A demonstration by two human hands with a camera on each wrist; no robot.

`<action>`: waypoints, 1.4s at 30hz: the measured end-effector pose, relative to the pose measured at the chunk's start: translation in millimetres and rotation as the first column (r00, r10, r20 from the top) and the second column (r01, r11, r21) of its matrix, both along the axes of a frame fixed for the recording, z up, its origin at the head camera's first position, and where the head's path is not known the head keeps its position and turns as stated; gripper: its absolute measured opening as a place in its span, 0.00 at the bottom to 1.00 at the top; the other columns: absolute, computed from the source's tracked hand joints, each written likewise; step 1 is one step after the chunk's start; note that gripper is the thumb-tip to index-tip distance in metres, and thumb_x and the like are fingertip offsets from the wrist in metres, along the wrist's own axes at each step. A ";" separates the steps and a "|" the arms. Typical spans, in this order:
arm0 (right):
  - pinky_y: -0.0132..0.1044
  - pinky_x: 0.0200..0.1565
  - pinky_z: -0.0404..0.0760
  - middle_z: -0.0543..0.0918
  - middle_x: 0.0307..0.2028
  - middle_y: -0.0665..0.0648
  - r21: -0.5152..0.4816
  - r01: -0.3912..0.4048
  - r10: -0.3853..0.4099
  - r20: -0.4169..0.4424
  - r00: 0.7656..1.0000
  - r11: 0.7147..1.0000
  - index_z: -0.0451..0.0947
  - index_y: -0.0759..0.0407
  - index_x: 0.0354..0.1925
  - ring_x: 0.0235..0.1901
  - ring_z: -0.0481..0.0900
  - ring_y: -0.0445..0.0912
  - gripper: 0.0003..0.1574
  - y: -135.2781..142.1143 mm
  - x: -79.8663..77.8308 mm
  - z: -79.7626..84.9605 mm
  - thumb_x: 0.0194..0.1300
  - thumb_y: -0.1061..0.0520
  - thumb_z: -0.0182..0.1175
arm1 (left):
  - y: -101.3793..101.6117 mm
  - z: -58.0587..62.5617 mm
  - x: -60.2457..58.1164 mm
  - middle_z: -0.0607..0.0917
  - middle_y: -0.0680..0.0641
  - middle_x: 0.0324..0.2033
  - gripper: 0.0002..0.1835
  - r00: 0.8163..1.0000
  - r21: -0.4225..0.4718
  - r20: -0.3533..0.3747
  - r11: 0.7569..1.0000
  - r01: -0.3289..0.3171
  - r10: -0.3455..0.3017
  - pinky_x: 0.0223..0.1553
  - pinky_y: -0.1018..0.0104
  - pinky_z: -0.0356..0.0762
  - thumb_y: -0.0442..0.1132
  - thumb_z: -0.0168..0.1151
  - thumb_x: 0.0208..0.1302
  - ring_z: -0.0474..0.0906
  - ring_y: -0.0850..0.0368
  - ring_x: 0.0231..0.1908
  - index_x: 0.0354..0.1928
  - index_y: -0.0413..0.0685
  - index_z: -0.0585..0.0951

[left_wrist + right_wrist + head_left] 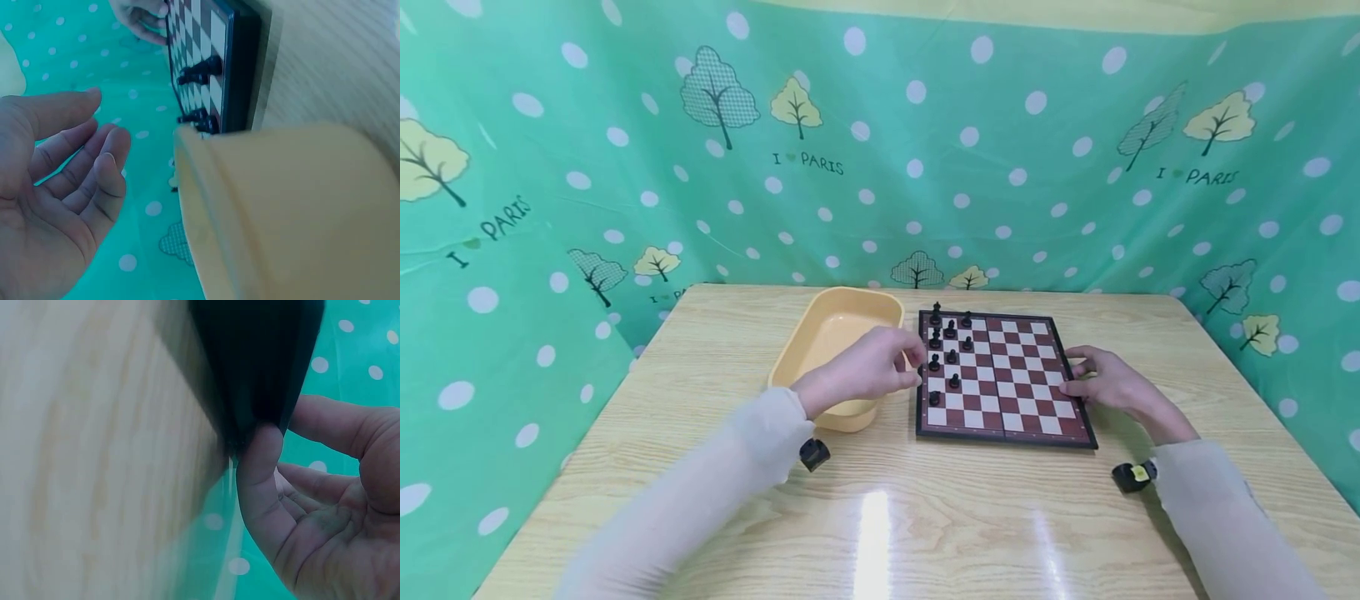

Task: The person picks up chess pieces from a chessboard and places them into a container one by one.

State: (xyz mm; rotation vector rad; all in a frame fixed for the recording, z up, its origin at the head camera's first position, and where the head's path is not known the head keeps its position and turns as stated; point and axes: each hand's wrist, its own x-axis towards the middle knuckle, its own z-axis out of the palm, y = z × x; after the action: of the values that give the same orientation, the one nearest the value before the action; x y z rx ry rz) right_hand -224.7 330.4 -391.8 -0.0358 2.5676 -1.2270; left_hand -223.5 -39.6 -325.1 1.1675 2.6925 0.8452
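Observation:
A brown-and-white chessboard (1037, 375) with a black rim lies on the table, several black chess pieces (935, 363) standing in its left columns. My left hand (880, 360) hovers between the board's left edge and a yellow plastic tub (842, 417). In the left wrist view that hand (69, 187) has loosely bent fingers and nothing in its grasp. At the board's right edge, my right hand (1108, 379) pinches the rim. The right wrist view shows the thumb and a finger of this hand (331, 512) on either side of the dark board edge (256, 362).
The wooden table (970, 517) extends in front of the board and out to both sides. Behind it hangs a green dotted curtain (880, 192) printed with trees. The tub's rim stands higher than the board, close to its left side.

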 end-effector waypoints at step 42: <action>0.40 0.32 0.79 0.67 0.45 0.69 0.029 -0.012 0.013 -0.006 1.000 1.000 0.47 0.71 0.64 0.34 0.76 0.50 0.46 1.8 -1.1 -2.0 0.56 0.60 0.61 | 26.7 -56.7 24.0 0.77 0.52 0.38 0.15 0.983 0.022 -0.063 0.985 -0.172 0.173 0.32 0.77 0.71 0.36 0.65 0.51 0.73 0.63 0.32 0.43 0.46 0.77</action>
State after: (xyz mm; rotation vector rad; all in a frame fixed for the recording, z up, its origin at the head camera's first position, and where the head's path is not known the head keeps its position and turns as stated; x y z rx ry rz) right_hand -225.9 332.3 -393.7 -0.0494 2.5860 -1.1871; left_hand -199.4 -12.9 -381.8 0.9914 2.8788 0.8679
